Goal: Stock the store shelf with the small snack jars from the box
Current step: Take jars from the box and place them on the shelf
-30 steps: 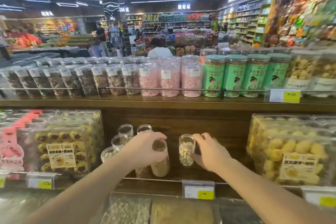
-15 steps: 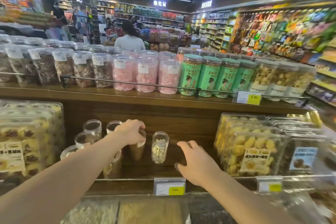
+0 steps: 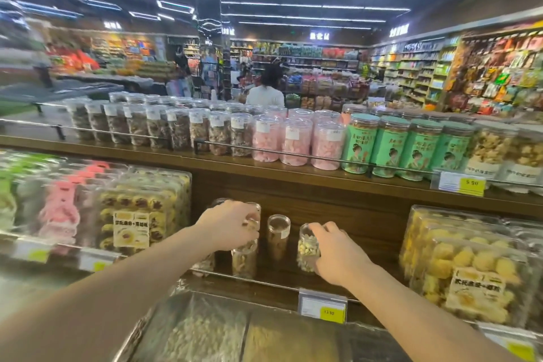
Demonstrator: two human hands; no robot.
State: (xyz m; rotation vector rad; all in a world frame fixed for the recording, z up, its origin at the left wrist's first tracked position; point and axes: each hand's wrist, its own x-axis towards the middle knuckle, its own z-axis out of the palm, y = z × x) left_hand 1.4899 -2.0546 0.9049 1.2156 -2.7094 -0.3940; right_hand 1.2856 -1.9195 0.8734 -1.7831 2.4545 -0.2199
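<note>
Since half a second ago the right hand (image 3: 338, 256) has come forward from the shelf edge and now wraps its fingers around the pale-nut jar (image 3: 307, 247), thumb on the near side, the jar standing upright on the wooden middle shelf (image 3: 293, 281); the left hand (image 3: 229, 225) has shifted off the brown-filled jar (image 3: 277, 236) and now sits over the cluster of small jars to the left, its fingers curled down onto the lid of one of them (image 3: 255, 214), though blur hides whether they pinch it or only rest there. Brown-filled jar stands free between the two hands, white label on its side, touching neither. Below the left hand another small jar (image 3: 244, 258) stands at the front rail; one more is partly hidden behind the wrist. Left of the cluster: clear boxes of yellow pastries (image 3: 141, 214) with a printed label, and pink-clipped packs (image 3: 61, 209), blurred. Right: clear boxes of yellow cookies (image 3: 470, 267). Yellow price tag (image 3: 322, 306) clipped to the rail in front of the jars. Upper shelf carries rows of tall jars: brown mixes (image 3: 155, 129), pink sweets (image 3: 293, 141), green-labelled tubs (image 3: 388, 147). A person in a white top (image 3: 266, 94) stands in the aisle beyond, back to the camera. Source box not in view
</note>
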